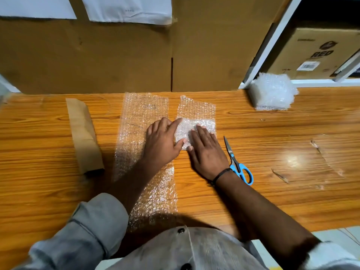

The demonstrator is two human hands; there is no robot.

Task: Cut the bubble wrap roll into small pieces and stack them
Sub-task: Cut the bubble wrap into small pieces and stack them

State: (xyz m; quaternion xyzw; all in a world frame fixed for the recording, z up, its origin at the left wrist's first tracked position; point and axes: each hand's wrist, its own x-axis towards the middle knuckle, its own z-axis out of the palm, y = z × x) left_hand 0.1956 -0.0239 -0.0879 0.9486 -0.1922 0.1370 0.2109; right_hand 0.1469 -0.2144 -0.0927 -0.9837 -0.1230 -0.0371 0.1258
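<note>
Both hands lie palm down on a short bubble wrap piece (pixel 196 111) near the middle of the desk (pixel 272 145), a little towards its far edge. The near half of this piece looks whiter and thicker, as if doubled over, and that is the part under the hands.

The left hand (pixel 161 141) comes in from the near edge, its forearm crossing a long bubble wrap strip (pixel 143 114). Its index finger reaches out to the far left corner of the doubled part and its thumb touches the near left edge. These fingers (pixel 173 123) are spread apart and clamp nothing; how the other fingers lie I cannot tell.

The right hand (pixel 206 152) lies flat beside it, fingers straight and close together, tips pressing the top of the doubled part. A dark wristband (pixel 221 175) circles its wrist. Both grey sleeves (pixel 97 217) are rolled up above the elbows.

The long bubble wrap strip lies flat, running from the far edge to the near edge, just left of the short piece. A stack of bubble wrap pieces (pixel 272 92) stands at the far edge towards the right corner, well apart from the hands. Blue-handled scissors (pixel 236 162) lie closed on the desk just right of the right hand, blades pointing to the far edge. A brown paper strip (pixel 83 133) lies left of the long strip. Cardboard boxes (pixel 116 59) stand along the far edge.
</note>
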